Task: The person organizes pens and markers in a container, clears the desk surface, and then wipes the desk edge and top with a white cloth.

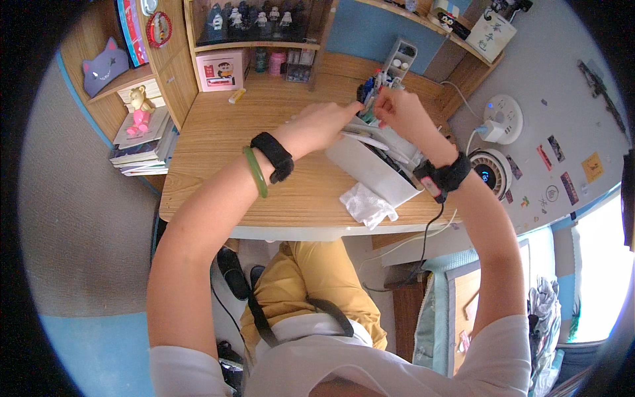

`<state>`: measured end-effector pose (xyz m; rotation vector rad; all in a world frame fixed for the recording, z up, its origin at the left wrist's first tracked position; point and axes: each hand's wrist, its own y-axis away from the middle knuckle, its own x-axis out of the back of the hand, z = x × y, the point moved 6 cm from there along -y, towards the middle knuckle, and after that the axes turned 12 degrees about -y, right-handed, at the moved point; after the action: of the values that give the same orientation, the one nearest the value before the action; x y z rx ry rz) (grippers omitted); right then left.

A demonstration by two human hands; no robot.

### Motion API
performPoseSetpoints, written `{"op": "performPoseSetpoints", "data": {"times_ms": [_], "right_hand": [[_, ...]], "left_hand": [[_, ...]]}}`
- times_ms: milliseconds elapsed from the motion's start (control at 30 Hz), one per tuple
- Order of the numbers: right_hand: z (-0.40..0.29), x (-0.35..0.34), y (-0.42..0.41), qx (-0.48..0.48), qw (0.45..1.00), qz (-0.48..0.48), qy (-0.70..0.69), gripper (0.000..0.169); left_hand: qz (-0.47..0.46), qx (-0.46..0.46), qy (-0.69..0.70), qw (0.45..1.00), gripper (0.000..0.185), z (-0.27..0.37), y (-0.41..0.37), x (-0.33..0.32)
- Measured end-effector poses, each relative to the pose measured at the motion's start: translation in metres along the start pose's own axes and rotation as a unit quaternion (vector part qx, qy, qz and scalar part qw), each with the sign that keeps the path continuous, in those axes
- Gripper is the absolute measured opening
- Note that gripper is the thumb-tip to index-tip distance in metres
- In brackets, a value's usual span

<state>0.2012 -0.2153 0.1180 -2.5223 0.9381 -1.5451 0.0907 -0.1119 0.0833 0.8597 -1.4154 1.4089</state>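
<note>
My left hand (325, 124) reaches over the upper left end of a white desk organizer (377, 171), its fingertips beside a cluster of pens (369, 89). Close by on the right, my right hand (399, 111) is bent with its fingers curled over the same pens. Whether either hand grips a pen is hard to tell, as the fingers are small and partly hidden. Flat white items and dark ones stand in the organizer. A crumpled white tissue (368, 204) lies against its near side on the wooden desk (213, 183).
A pink box (221, 70) and a small yellow item (237, 96) are at the back left. Books (144, 149) fill the left shelf. A grey-white holder (401, 58) stands behind the pens. A round white device (488, 173) and a cable (432, 223) are on the right.
</note>
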Motion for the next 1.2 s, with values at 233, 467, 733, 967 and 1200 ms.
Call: {"op": "performPoseSetpoints", "data": {"times_ms": [233,467,733,967,1200], "right_hand": [[-0.012,-0.002,0.01,0.035,0.998,-0.042,0.022,0.015],[-0.045,0.019,0.07,-0.033,0.996,-0.075,-0.041,0.027],[-0.056,0.019,0.101,0.033,0.996,-0.049,-0.074,0.03],[-0.045,0.012,0.099,0.02,0.985,-0.067,-0.156,0.017],[-0.037,0.077,0.068,0.027,0.981,0.104,-0.159,0.013]], "left_hand": [[-0.01,0.007,-0.01,1.0,0.043,0.003,0.003,0.005],[0.012,-0.005,0.008,1.0,0.045,0.001,0.002,-0.001],[-0.025,-0.008,0.037,0.999,0.025,0.027,0.03,0.009],[0.042,-0.037,0.128,0.99,0.02,0.036,0.048,0.01],[0.12,0.092,0.164,0.975,0.022,-0.006,0.025,0.024]]}}
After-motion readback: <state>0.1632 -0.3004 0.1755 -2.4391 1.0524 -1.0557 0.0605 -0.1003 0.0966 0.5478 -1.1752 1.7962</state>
